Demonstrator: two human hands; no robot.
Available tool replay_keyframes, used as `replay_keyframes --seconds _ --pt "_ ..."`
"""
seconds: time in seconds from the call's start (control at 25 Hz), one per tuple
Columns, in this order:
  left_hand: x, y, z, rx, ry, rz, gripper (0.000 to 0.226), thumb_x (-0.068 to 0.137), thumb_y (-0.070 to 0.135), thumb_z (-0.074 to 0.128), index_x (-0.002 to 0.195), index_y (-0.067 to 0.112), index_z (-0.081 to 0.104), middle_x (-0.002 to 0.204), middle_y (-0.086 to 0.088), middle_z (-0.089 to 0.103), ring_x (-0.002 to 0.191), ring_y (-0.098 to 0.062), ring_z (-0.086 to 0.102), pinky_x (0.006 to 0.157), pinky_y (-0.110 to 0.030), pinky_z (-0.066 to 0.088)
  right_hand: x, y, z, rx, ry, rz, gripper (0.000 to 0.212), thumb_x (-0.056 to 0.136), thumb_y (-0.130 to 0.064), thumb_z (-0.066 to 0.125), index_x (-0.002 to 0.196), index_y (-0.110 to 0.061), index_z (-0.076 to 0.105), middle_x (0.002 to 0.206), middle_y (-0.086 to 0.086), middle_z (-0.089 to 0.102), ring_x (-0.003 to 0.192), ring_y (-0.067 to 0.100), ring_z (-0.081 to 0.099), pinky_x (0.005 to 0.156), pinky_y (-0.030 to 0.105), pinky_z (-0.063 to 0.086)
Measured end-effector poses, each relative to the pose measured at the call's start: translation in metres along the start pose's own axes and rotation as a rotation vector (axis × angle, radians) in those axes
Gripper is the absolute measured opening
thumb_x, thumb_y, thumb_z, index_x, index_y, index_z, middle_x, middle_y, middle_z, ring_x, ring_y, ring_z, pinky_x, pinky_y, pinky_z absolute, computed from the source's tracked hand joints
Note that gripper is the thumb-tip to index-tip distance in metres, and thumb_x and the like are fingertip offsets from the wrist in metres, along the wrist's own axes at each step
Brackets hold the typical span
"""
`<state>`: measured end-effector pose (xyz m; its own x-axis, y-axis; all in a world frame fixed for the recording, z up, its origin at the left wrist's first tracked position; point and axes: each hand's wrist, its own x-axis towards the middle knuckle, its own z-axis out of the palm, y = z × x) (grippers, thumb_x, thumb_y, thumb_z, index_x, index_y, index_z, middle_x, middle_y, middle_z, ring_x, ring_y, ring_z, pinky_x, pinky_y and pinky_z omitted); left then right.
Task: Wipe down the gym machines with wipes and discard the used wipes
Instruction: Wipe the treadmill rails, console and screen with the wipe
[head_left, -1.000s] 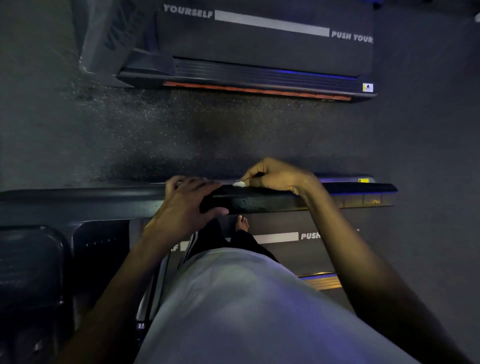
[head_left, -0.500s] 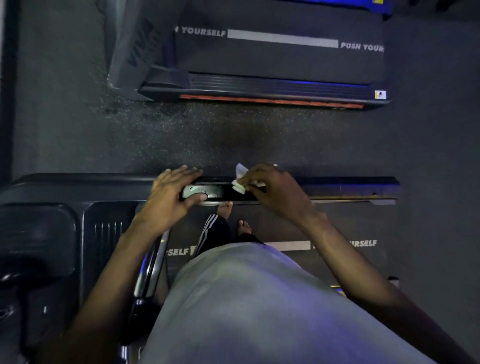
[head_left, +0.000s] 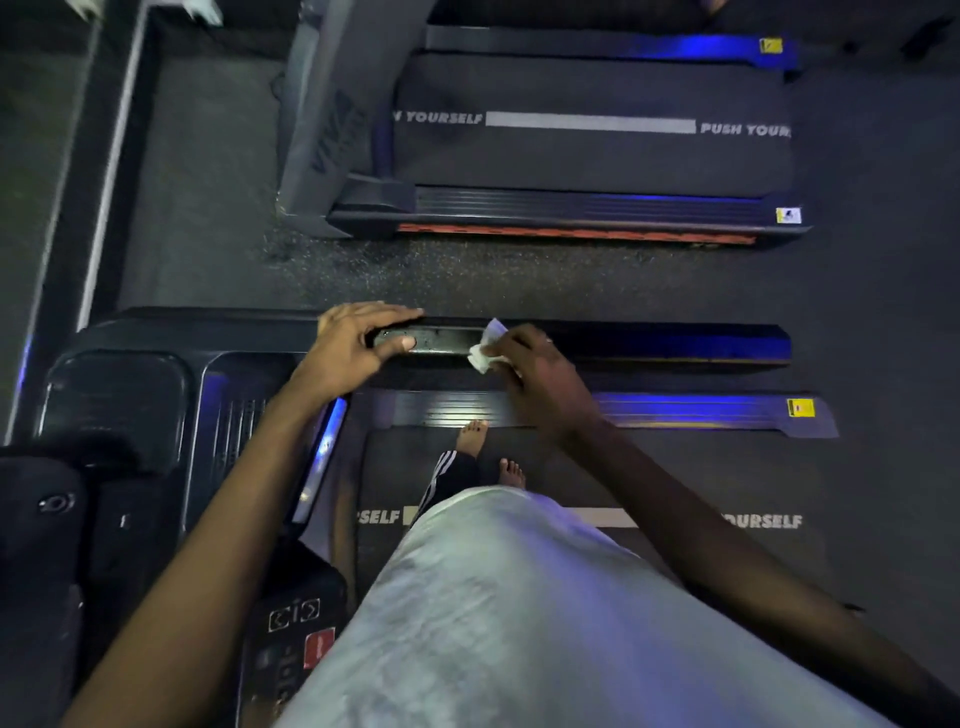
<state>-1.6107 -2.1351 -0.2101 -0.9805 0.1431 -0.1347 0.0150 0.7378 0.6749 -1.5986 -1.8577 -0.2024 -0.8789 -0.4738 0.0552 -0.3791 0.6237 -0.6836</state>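
Right now your left hand (head_left: 363, 343) wraps the rail (head_left: 675, 345), fingers over the top edge and thumb pressed on the near face, just left of the wipe (head_left: 485, 349). Your right hand (head_left: 530, 371) pinches that crumpled white wipe and holds it against the rail's near face, one corner sticking up past the top edge, close beside your left thumb. You stand barefoot on the belt (head_left: 675, 467) with the console (head_left: 130, 405) to your left; a second treadmill (head_left: 597, 161) sits across a strip of speckled floor (head_left: 519, 280), well apart from both hands.
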Motion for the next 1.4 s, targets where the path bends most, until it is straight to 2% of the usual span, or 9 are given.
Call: replay_keyframes --seconds 0.2,0.4,0.6,0.72,0.88,1.04,1.16,1.28,1.4 --pt "-0.006 0.016 0.005 0.136 0.061 -0.125 0.038 0.082 0.058 0.067 0.119 0.052 0.063 0.127 0.026 0.06 0.127 0.004 0.039 0.108 -0.036 0.007 0.002 -0.016 0.02 -0.083 -0.015 -0.045 0.027 0.093 -0.005 0.056 0.117 -0.013 0.066 0.115 0.008 0.058 0.103 0.027 0.057 0.074 0.041 0.055" --pt "-0.007 0.021 0.003 0.136 0.034 -0.161 0.036 0.083 0.061 0.064 0.119 0.056 0.061 0.127 0.022 0.062 0.131 0.001 0.041 0.106 -0.036 0.011 -0.021 -0.009 0.028 -0.087 0.04 -0.043 0.044 0.09 0.001 0.054 0.131 -0.015 0.059 0.123 0.005 0.052 0.106 0.026 0.057 0.073 0.046 0.057" --pt "-0.012 0.017 0.006 0.121 0.007 -0.136 0.038 0.087 0.057 0.062 0.125 0.052 0.059 0.133 0.018 0.059 0.134 -0.005 0.04 0.117 -0.044 0.008 -0.051 0.002 0.043 -0.116 0.026 -0.028 0.069 0.09 0.002 0.05 0.153 -0.02 0.032 0.147 0.002 0.035 0.117 0.03 0.056 0.083 0.047 0.058" --pt "-0.011 0.02 0.003 0.154 0.002 -0.127 0.039 0.087 0.058 0.061 0.125 0.051 0.06 0.133 0.016 0.06 0.132 -0.005 0.044 0.117 -0.046 0.012 -0.062 -0.002 0.059 0.077 0.098 0.14 0.059 0.092 -0.003 0.05 0.147 -0.018 0.036 0.151 -0.002 0.029 0.118 0.027 0.056 0.093 0.041 0.054" --pt "-0.011 0.023 0.0 0.142 0.007 -0.123 0.04 0.087 0.056 0.063 0.126 0.047 0.061 0.133 0.014 0.061 0.131 -0.005 0.046 0.117 -0.044 0.012 -0.054 -0.017 0.083 0.461 0.396 0.471 0.047 0.083 0.007 0.064 0.126 -0.005 0.051 0.13 0.006 0.042 0.109 0.016 0.056 0.103 0.021 0.044" --pt "-0.013 0.024 0.002 0.15 0.025 -0.116 0.039 0.088 0.053 0.063 0.126 0.045 0.061 0.129 0.011 0.063 0.128 -0.007 0.048 0.113 -0.039 0.013 -0.025 -0.013 0.074 0.903 0.668 0.925 0.025 0.077 0.009 0.071 0.095 -0.006 0.063 0.091 0.0 0.057 0.073 0.005 0.054 0.072 0.023 0.046" --pt "-0.013 0.022 0.002 0.143 0.018 -0.117 0.039 0.088 0.053 0.063 0.126 0.047 0.061 0.128 0.011 0.063 0.126 -0.007 0.048 0.11 -0.035 0.013 -0.017 0.009 0.06 1.213 0.756 1.184 0.02 0.078 0.013 0.067 0.078 -0.007 0.063 0.078 0.004 0.064 0.069 0.011 0.058 0.064 0.024 0.049" --pt "-0.013 0.018 0.003 0.16 0.004 -0.097 0.04 0.089 0.054 0.062 0.128 0.047 0.059 0.131 0.011 0.062 0.129 -0.007 0.047 0.113 -0.039 0.013 -0.016 0.011 0.058 1.265 0.736 1.181 0.021 0.084 0.012 0.066 0.074 -0.006 0.059 0.08 0.009 0.063 0.068 0.012 0.058 0.063 0.021 0.054" --pt "-0.013 0.015 -0.002 0.191 -0.049 -0.076 0.043 0.092 0.05 0.061 0.134 0.043 0.056 0.14 0.007 0.056 0.135 -0.013 0.043 0.117 -0.042 0.014 -0.012 -0.004 0.051 1.354 0.699 1.113 0.012 0.089 0.016 0.059 0.084 0.005 0.061 0.075 0.008 0.059 0.074 0.015 0.059 0.093 0.031 0.052"
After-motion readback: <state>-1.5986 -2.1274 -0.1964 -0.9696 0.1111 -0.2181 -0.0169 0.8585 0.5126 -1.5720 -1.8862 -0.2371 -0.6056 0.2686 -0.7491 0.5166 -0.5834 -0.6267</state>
